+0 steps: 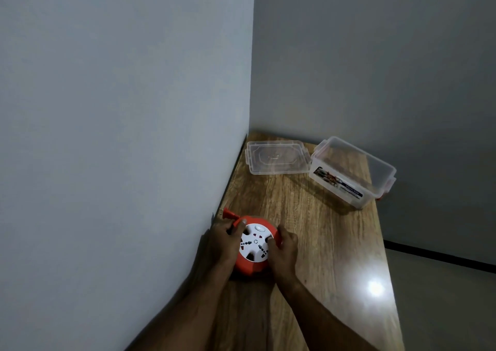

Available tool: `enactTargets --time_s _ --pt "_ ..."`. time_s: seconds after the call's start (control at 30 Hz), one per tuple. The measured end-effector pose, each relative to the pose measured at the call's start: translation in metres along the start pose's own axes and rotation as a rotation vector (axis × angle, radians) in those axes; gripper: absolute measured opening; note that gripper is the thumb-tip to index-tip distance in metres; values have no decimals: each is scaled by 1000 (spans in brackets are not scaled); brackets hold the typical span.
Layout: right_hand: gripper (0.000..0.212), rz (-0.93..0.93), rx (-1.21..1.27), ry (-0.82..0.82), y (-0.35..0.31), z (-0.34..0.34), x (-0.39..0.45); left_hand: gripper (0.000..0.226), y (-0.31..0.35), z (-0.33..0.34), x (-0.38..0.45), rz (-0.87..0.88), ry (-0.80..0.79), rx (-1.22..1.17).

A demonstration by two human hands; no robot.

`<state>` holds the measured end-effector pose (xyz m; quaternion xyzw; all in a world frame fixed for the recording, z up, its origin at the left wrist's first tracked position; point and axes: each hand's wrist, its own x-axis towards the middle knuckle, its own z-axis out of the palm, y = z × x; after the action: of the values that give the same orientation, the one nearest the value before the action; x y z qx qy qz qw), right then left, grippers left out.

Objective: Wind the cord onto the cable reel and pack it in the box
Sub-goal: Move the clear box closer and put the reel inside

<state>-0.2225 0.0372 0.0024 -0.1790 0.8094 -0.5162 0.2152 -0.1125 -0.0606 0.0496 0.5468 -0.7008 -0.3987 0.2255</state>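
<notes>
An orange cable reel point(253, 248) with a white socket face lies flat on the wooden table point(335, 243), close to the left wall. My left hand point(224, 243) grips its left side, thumb on the white face. My right hand point(284, 248) grips its right side, thumb on the face too. The orange plug point(229, 213) sticks out at the reel's upper left, toward the wall; little loose cord shows. A clear plastic box point(351, 172) with a printed label stands open at the far right of the table.
The box's clear lid point(276, 157) lies flat to the left of the box, near the corner. Grey walls bound the table on the left and at the back. The table's right edge drops off to the floor point(442, 297).
</notes>
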Motion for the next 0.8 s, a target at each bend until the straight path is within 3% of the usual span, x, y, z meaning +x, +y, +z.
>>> enactTargets --time_s 0.47,0.67,0.8 --pt "53 -26 -174 -22 7 4 -1 29 -4 13 4 -123 111 -3" --pt "59 -10 -69 -27 8 3 4 37 15 14 3 -166 265 -69" --pt "57 -7 26 57 1 -6 10 26 31 17 9 -110 241 -143"
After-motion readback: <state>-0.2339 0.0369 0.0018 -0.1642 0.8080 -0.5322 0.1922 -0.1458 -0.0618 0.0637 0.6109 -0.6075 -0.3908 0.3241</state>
